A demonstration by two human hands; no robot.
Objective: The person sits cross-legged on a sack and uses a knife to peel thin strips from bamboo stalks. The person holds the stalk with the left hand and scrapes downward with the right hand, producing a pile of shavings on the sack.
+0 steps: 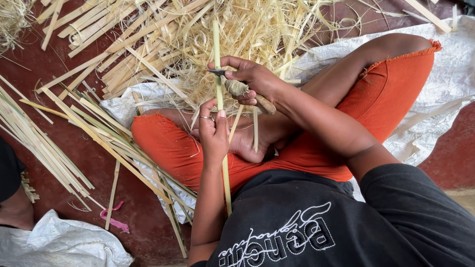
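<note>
A long green bamboo strip (216,54) runs up from my lap toward the shavings. My left hand (213,131), with a ring on one finger, grips this strip near its middle. My right hand (250,79) holds a knife (237,88) with a cloth-wrapped wooden handle. Its dark blade rests across the strip just above my left hand. I sit cross-legged in orange trousers (391,89) and a black shirt, one bare foot under my hands.
A heap of pale bamboo shavings (232,29) lies ahead. Split bamboo strips (99,133) are spread over the red floor at left. White woven sacks (445,84) lie under me and at bottom left. Another person's foot (15,210) shows at the left edge.
</note>
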